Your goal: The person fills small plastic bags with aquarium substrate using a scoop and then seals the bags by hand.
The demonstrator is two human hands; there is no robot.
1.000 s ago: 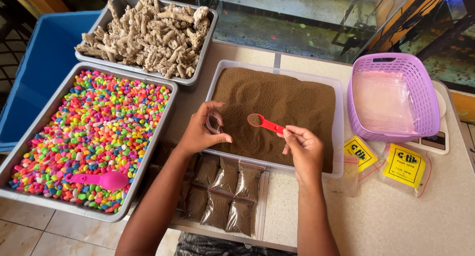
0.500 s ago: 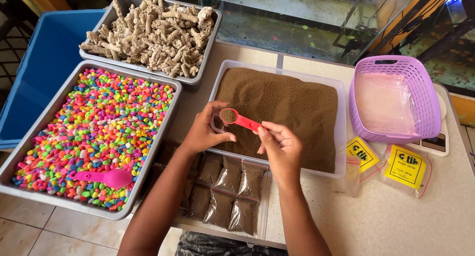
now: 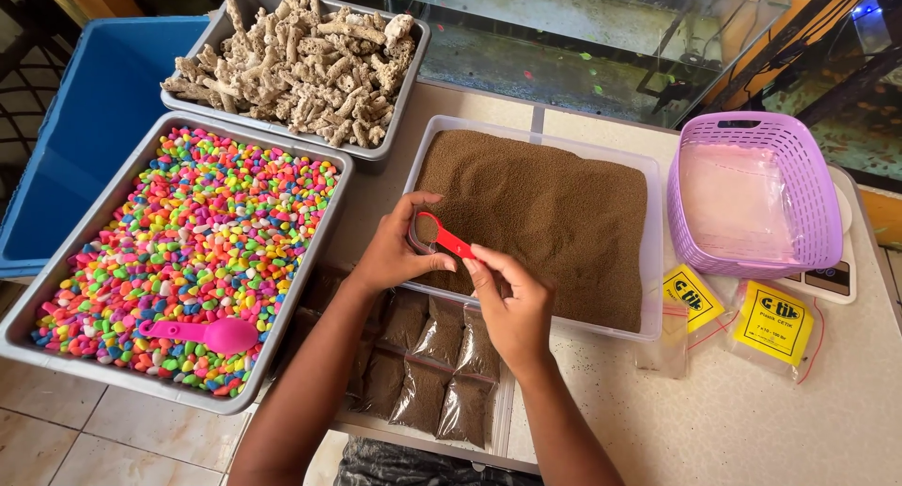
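While your right hand (image 3: 512, 307) pinches the red scoop (image 3: 442, 237) over the small clear bag (image 3: 420, 232) clenched in your left hand (image 3: 393, 253) above the brown granule tub (image 3: 650, 260), several filled packets (image 3: 437, 368) already lie below, with empty bags waiting in the purple basket (image 3: 817, 213).

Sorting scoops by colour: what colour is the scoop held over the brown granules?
Red, seen in the head view: scoop.

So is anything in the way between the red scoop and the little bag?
Nothing visible. The right hand tips the red scoop right at the small clear bag, which the left hand holds over the brown granules.
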